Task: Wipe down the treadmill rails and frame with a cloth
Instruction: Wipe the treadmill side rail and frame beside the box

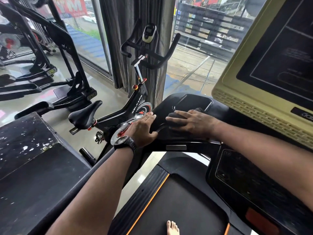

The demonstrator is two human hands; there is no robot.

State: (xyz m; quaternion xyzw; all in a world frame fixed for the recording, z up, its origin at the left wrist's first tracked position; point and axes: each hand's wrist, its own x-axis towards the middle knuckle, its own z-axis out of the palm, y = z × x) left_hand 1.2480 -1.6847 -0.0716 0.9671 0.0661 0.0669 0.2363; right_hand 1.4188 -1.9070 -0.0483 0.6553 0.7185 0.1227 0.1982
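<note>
Right hand (194, 122) is down on the dark cloth (175, 115), fingers laid nearly straight over the wad, pressing it onto the treadmill's black console tray (191, 100). Left hand (142, 128), wearing a watch (124, 141), lies flat on the tray's left edge, fingers straight and together, thumb spread.

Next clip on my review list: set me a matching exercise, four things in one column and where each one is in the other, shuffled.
Column 1
1. left hand
2. right hand
3. cloth
4. bare foot

Column 2
A. on the treadmill belt
B. bunched on the black console arm
C. flat on the console arm's outer edge, watch at the wrist
D. pressing down on the cloth

Pairs: 1-C, 2-D, 3-B, 4-A
</note>
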